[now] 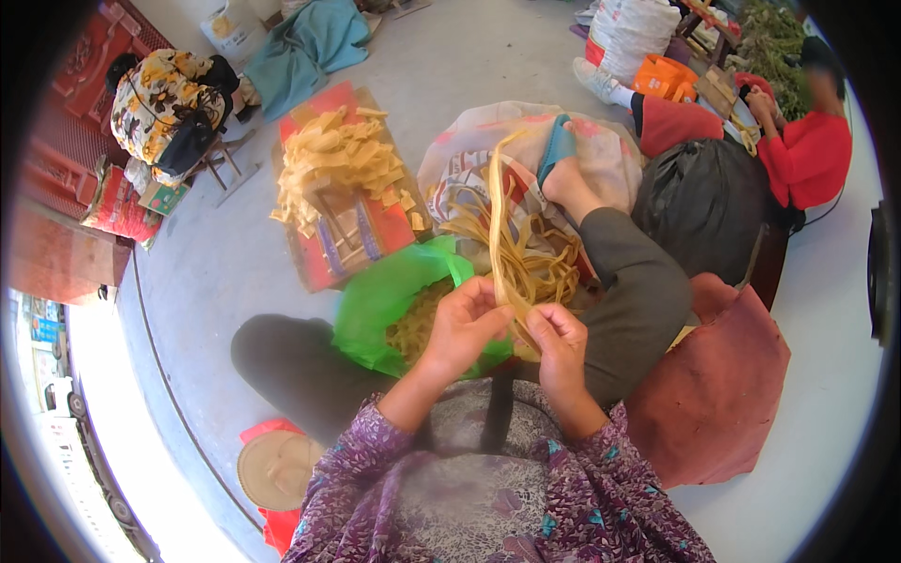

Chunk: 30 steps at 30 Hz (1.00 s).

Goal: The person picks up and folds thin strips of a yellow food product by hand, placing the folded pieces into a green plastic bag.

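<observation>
A long pale-yellow flat strip [498,232] of plant-like material runs between my hands, its upper end rising towards the blue slipper. My left hand [468,320] pinches it between thumb and fingers. Just to the right, my right hand [559,338] grips the strip's lower part. Beyond my hands lies a heap of similar strips [542,260] on a printed woven sack [464,179]. A green plastic bag [380,295] holding small yellowish pieces [419,324] lies open beside my left hand. The strip's lowest end is partly hidden by my fingers.
A red-topped board [310,250] at left bears a pile of yellow folded pieces [338,155] and a small wooden frame [348,232]. A black sack [704,204] and a reddish sheet [711,401] lie right. One person [169,105] sits upper left, another [806,155] upper right.
</observation>
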Each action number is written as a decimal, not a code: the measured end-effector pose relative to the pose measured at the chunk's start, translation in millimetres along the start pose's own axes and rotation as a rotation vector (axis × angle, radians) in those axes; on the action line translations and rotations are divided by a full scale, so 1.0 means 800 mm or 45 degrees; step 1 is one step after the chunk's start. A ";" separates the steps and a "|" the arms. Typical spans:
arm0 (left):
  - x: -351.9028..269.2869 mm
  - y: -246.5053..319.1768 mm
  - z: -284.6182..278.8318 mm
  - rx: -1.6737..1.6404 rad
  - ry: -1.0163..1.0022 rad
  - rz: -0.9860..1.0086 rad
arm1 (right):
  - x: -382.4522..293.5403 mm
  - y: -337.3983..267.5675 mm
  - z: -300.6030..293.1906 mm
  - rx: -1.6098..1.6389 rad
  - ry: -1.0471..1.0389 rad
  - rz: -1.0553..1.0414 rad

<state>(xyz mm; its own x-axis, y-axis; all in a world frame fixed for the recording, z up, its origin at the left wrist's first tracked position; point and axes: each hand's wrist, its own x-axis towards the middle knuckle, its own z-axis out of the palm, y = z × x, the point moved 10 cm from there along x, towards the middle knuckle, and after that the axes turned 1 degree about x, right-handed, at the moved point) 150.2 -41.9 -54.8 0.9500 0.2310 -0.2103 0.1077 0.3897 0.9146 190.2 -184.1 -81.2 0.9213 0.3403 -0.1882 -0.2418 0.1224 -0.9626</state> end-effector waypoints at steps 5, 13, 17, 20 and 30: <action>0.002 -0.008 -0.012 0.071 0.032 -0.090 | 0.015 -0.024 -0.050 0.153 0.309 -0.100; 0.034 0.028 -0.059 0.219 0.323 -0.067 | 0.042 -0.246 -0.223 0.251 0.341 -0.772; 0.057 0.039 -0.059 0.261 0.320 -0.022 | -0.019 -0.398 -0.303 0.311 0.249 -1.186; 0.077 0.042 -0.066 0.361 0.282 0.050 | -0.036 -0.445 -0.325 0.430 0.058 -1.194; 0.025 0.093 -0.038 0.280 0.277 0.361 | 0.012 -0.217 -0.001 -0.918 -0.588 -0.357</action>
<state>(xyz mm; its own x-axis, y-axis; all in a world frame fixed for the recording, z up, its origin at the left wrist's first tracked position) 168.2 19.0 -1.3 0.8695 0.4938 0.0142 -0.0671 0.0894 0.9937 241.1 -203.3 84.0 0.6658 0.7459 0.0191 0.3663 -0.3045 -0.8793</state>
